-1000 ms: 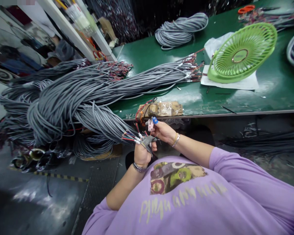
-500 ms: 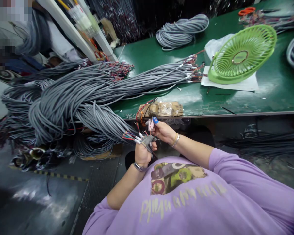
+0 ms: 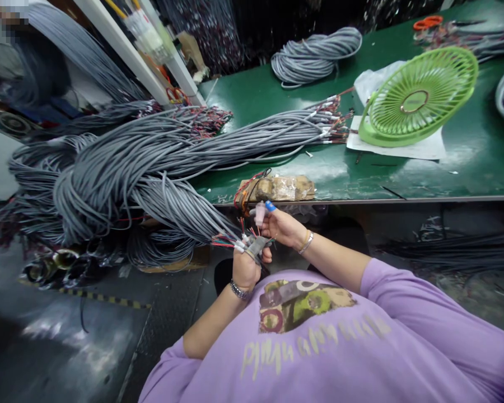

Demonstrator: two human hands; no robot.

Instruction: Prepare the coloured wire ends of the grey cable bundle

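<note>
Carried grey cables [image 3: 84, 47], beyond and far left of the wooden block [image 3: 281, 188], have moved rightward since the earlier frame. Below-left of this block, the left hand [image 3: 246, 271] closes its grip on cable ends [image 3: 239, 245], smooth-jacketed, with thin coloured wires [image 3: 222, 240]; uneven pulling might bend them. Just below the block, the right hand [image 3: 288, 228] pinches a pinkish piece [image 3: 260, 215], its shape blurred.

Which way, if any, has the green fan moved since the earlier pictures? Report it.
No: judged against the green table, the green fan stands where it did.
</note>
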